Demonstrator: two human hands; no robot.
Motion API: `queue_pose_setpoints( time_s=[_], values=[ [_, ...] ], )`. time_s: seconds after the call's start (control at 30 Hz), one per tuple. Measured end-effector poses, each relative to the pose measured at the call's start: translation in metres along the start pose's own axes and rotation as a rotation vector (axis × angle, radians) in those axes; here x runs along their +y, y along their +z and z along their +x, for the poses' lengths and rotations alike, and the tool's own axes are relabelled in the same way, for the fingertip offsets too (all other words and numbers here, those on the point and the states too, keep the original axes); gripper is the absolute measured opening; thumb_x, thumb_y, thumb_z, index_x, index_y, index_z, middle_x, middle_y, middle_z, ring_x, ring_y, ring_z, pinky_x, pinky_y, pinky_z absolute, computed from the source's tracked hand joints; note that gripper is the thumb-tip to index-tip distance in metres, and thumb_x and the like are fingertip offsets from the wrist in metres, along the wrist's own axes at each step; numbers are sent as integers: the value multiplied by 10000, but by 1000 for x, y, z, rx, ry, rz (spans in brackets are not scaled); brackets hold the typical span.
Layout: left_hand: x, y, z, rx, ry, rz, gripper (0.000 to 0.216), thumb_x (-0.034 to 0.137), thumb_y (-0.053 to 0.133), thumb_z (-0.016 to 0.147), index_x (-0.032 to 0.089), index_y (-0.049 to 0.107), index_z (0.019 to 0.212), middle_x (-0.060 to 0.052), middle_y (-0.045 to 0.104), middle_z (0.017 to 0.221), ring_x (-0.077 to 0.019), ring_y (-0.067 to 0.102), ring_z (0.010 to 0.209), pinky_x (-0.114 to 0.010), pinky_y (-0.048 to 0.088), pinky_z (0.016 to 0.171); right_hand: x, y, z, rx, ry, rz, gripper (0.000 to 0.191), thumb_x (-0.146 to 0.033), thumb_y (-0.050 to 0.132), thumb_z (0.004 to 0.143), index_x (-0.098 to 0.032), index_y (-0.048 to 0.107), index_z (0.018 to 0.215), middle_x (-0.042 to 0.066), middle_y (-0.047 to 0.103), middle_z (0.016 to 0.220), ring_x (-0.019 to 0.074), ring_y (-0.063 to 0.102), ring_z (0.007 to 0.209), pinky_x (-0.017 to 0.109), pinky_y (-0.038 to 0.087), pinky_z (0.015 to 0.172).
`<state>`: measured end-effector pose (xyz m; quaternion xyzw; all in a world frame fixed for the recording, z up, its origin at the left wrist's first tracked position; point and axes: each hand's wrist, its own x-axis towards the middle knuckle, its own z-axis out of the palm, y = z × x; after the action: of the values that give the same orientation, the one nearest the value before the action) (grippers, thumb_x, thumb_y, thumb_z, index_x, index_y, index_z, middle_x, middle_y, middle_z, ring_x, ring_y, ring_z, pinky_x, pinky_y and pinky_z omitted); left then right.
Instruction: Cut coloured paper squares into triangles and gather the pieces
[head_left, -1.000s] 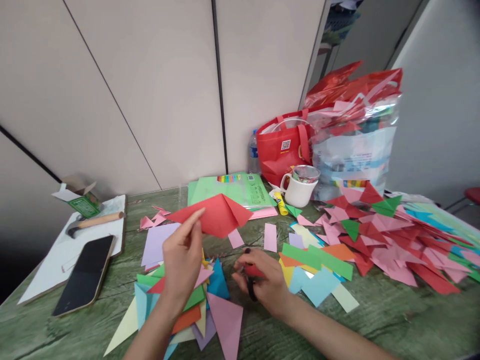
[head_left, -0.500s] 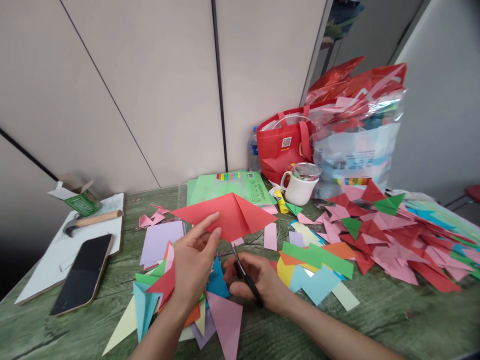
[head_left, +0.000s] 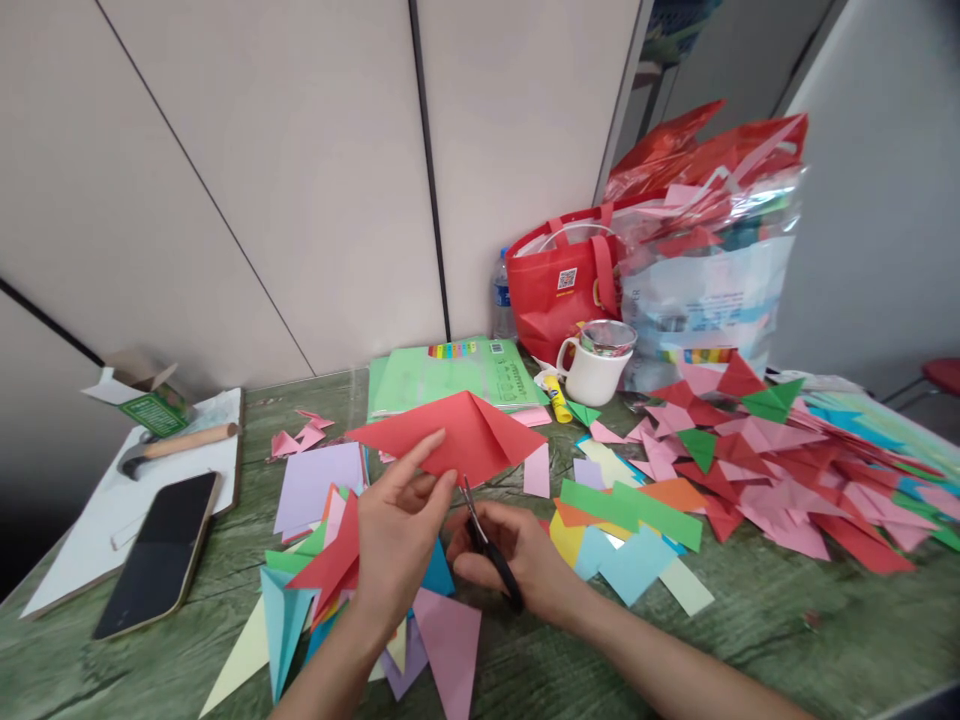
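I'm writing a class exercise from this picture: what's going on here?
The person's left hand holds up a folded sheet of red paper, and the right hand grips black-handled scissors, blades near the paper's lower edge. Whether they touch is unclear. Coloured papers lie around both hands, and a heap of mostly red and pink pieces lies to the right.

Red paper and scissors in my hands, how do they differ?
The red paper is in your left hand; the scissors are in your right hand. The paper is broad and spreads sideways; the scissors are slim and point up toward it. The paper is creased; the scissors have dark, smooth handles. Both are held.
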<state>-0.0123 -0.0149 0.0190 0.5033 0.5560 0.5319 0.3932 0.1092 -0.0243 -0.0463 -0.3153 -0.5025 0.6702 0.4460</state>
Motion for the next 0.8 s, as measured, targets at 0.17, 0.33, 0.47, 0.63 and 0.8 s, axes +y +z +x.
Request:
queue_pose_setpoints(
  time_s=[0.17,0.33,0.47,0.63,0.8],
  values=[
    [1,3,-2,4,1,-40,435,223,691,642,158,650,1071,49,616,509,-79,555,478,-104,442,367,-1,-2,1,-11,-17,22,383,-302,800,570,-139,609,859,5,606,715,116,519,622,248,430,617],
    [0,1,-1,4,27,-48,418,202,689,646,161,653,1060,42,663,565,-80,597,522,-119,520,479,-2,-2,0,-23,-34,24,354,-302,768,620,-132,598,879,9,596,720,113,515,627,246,425,613],
    [-1,1,-1,-4,54,-48,401,193,686,653,152,656,1051,28,685,600,-94,634,569,-125,538,521,-1,-1,0,-22,-28,31,340,-303,756,635,-130,589,875,1,581,702,109,505,614,242,415,600],
    [-4,2,-2,6,83,-38,402,191,683,665,158,650,1064,1,705,721,-122,669,671,-154,557,595,-3,-1,0,6,-12,16,369,-287,787,588,-140,595,867,0,590,710,119,518,629,252,420,623],
    [-9,3,-2,27,133,-2,392,197,682,669,177,657,1060,12,661,706,-115,662,642,-169,558,602,-2,-2,0,7,-21,-4,380,-271,799,568,-148,602,869,0,599,724,119,525,635,253,425,634]
  ],
)
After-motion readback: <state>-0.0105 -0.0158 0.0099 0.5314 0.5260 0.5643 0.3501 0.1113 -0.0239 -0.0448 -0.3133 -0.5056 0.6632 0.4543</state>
